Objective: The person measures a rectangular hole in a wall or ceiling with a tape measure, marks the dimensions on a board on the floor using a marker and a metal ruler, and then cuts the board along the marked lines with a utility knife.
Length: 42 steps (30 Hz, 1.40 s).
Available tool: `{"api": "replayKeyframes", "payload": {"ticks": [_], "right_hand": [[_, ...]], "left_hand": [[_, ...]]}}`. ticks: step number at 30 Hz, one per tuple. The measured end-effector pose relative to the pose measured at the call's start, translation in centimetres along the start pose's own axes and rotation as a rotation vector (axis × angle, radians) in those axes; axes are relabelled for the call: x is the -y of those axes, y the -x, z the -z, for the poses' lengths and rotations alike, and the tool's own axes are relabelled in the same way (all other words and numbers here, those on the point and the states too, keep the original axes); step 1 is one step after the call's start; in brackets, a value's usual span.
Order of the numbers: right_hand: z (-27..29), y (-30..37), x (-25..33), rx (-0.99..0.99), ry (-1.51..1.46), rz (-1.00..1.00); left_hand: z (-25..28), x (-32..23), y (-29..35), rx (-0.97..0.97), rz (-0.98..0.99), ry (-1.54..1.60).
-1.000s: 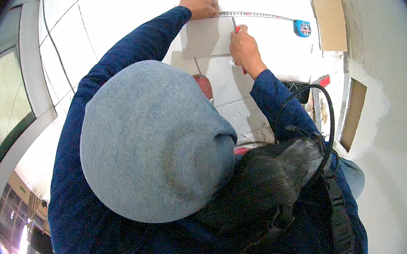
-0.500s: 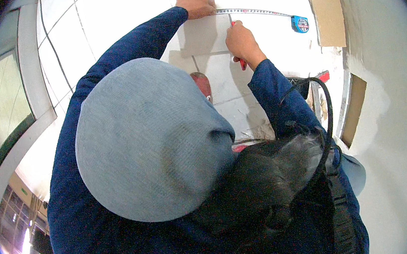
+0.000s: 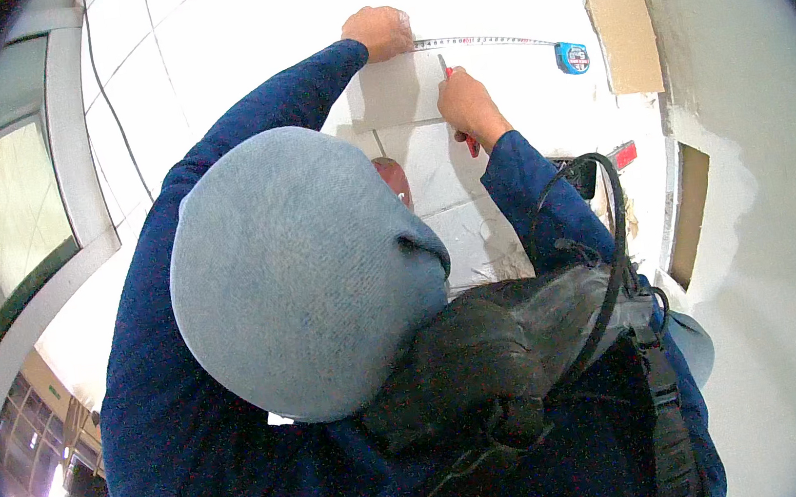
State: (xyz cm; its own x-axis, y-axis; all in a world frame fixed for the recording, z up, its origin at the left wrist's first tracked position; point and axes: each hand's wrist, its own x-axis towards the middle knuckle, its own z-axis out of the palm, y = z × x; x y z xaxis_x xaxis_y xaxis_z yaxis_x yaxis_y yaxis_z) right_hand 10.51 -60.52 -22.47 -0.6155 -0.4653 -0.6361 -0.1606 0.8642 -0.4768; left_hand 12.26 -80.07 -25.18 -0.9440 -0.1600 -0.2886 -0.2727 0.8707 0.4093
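Observation:
My left hand (image 3: 378, 33) is closed at the far side of the floor, its fingers on the end of a pulled-out tape measure. The pale blade runs rightward from these fingers to the blue tape-measure case (image 3: 572, 58), which lies on white tiles (image 3: 412, 154). Nearer and to the right, my right hand (image 3: 470, 103) is wrapped round a slim red tool (image 3: 473, 146). A thin tip sticks out beyond its fingers toward the tape. The tool's middle is hidden in the fist, so its exact kind is unclear. Both hands sit just above or on the tiles.
A cardboard piece (image 3: 623, 24) lies by the right wall (image 3: 766, 206), with another cardboard strip (image 3: 691, 215) nearer. Beside my right forearm are a black object (image 3: 578, 177) and a red item (image 3: 623, 155). A dark cable (image 3: 119, 123) crosses the left tiles beside a framed glass panel (image 3: 14, 194).
The view has shifted slightly. Both hands and the tape measure appear a little lower and further left in the picture. Each hand keeps its hold.

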Motion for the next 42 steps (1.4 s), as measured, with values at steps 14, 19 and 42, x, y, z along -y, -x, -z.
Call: {"api": "replayKeyframes", "payload": {"ticks": [14,19,42], "right_hand": [[14.8,-1.8,-12.1,-0.540,0.280,0.081],[15.6,-2.8,-11.4,-0.515,0.303,0.134],[24.6,-19.5,-2.6,-0.626,0.428,-0.001]], "left_hand": [[1.8,-0.5,1.0,0.092,-0.035,-0.063],[3.8,1.7,-1.7,-0.012,-0.169,-0.154],[11.8,11.3,-16.8,-0.063,-0.051,0.104]]}}
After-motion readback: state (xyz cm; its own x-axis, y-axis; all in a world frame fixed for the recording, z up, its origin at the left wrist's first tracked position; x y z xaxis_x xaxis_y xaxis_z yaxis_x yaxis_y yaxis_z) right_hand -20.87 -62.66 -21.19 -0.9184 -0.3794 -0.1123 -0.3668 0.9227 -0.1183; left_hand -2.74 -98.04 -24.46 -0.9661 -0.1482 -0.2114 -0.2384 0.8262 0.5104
